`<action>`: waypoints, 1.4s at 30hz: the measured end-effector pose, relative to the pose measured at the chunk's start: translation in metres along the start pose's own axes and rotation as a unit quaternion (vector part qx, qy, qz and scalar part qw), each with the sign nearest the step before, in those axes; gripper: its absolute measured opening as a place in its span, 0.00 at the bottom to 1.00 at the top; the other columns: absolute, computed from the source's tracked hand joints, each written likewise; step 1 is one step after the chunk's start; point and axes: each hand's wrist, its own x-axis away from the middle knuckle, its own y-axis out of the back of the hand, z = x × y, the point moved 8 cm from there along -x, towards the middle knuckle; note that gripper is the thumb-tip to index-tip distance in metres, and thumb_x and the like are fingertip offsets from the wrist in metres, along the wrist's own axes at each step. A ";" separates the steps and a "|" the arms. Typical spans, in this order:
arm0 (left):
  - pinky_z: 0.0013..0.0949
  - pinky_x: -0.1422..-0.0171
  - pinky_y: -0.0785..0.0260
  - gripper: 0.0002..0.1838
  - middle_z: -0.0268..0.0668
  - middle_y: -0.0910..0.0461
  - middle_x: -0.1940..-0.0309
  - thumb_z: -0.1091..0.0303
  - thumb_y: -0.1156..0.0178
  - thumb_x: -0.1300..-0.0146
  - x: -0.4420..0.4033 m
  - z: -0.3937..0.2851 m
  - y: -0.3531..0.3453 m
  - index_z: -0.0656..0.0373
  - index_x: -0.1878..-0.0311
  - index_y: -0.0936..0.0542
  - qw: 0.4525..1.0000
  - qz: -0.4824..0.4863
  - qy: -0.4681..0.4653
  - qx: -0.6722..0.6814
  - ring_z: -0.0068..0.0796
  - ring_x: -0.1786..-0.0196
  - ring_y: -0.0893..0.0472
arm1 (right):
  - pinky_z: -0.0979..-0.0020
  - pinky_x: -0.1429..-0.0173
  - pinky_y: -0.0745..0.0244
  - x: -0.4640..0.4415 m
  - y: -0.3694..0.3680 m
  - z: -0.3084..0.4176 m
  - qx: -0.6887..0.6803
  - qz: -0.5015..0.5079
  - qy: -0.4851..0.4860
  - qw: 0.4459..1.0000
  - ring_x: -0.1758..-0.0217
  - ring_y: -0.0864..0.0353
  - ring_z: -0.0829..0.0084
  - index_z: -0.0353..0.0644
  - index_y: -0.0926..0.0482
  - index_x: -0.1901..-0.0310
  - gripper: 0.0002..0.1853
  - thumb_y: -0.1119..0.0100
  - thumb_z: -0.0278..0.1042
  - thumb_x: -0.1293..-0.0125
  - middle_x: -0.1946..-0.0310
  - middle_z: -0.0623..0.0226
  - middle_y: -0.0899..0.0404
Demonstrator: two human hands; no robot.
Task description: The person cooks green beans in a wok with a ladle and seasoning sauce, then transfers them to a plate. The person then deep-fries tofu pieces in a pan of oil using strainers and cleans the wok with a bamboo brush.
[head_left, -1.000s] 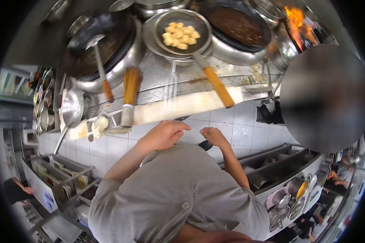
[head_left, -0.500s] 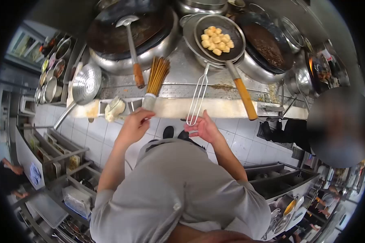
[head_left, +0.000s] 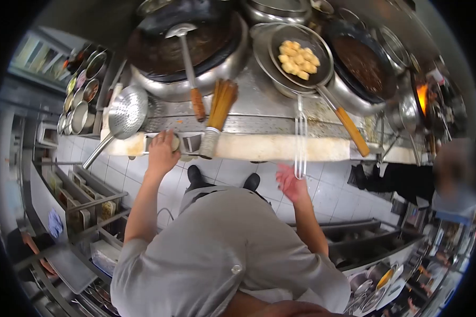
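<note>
My left hand is closed over a pale cloth at the counter's front edge, covering most of it. Fingers apart, my right hand is by the looped end of a wire strainer handle; nothing is gripped in it. That handle belongs to a strainer resting on a pot. On top sits a second strainer with a wooden handle, holding several golden cubes. Between my hands a bamboo brush leans at the edge.
A big wok with a ladle across it is at the left. A perforated skimmer juts over the edge. To the right are a wok of dark liquid, a flame and a person in dark clothing.
My left hand has moved left onto the cloth. My right hand has drawn slightly down and away from the counter. The view has shifted, and my feet stand wider apart.
</note>
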 end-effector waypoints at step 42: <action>0.40 0.44 0.24 0.25 0.42 0.20 0.55 0.64 0.34 0.46 0.084 0.236 -0.010 0.63 0.45 0.24 0.469 -0.036 0.334 0.817 0.42 0.51 0.19 | 0.63 0.80 0.30 -0.221 -0.345 0.389 0.624 -0.381 0.358 0.580 0.87 0.26 0.67 0.32 0.19 0.76 0.08 0.44 0.27 0.45 0.87 0.60 0.23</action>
